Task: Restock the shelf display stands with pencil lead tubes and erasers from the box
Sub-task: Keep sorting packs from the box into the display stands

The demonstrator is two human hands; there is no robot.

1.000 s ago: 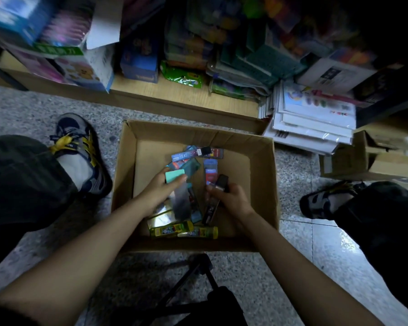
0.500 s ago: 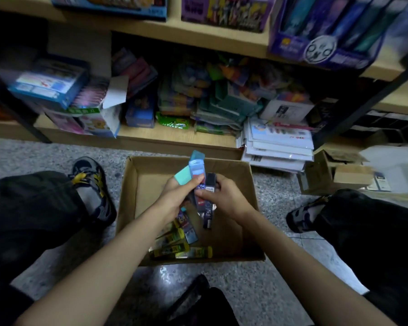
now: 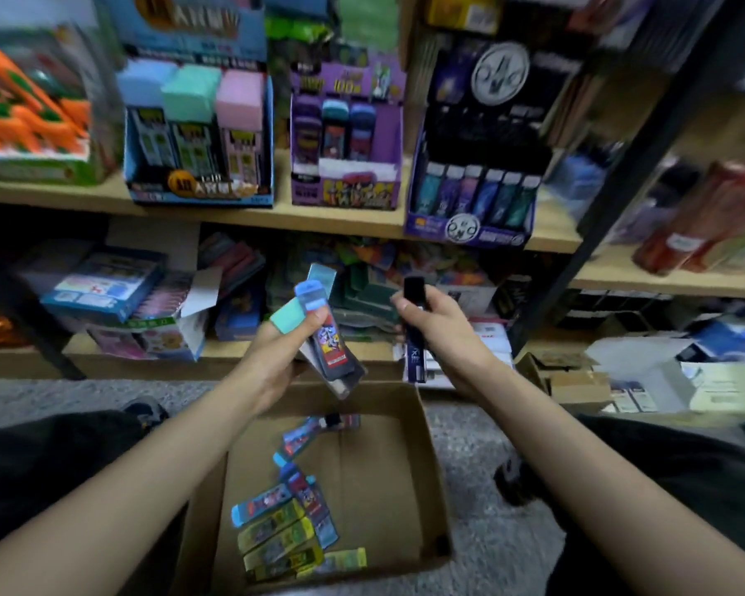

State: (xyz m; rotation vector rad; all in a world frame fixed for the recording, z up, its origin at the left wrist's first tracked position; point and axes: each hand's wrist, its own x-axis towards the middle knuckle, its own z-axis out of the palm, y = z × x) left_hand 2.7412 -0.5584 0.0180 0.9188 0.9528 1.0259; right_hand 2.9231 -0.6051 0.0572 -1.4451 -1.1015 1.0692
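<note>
My left hand (image 3: 276,359) grips a bunch of packs: a teal-capped eraser (image 3: 288,321) and a blue-topped lead tube pack (image 3: 325,337), fanned upward above the cardboard box (image 3: 388,488). My right hand (image 3: 444,333) holds a black lead tube (image 3: 414,329) upright. Several more blue and yellow packs (image 3: 284,518) lie in the box's left half. On the shelf above stand three display stands: a blue one (image 3: 198,135) with pastel erasers, a purple one (image 3: 347,139), and a dark one (image 3: 478,165) with lead tubes.
Orange carrot-shaped goods (image 3: 26,114) sit at the shelf's far left. The lower shelf (image 3: 233,350) is crowded with boxes and stacked packets. A black shelf post (image 3: 598,217) slants at the right. Small cartons (image 3: 577,385) lie on the floor beside my right knee.
Both hands rose out of the box with their packs and moved apart. My view tilted up from the box to the shelf with the display stands.
</note>
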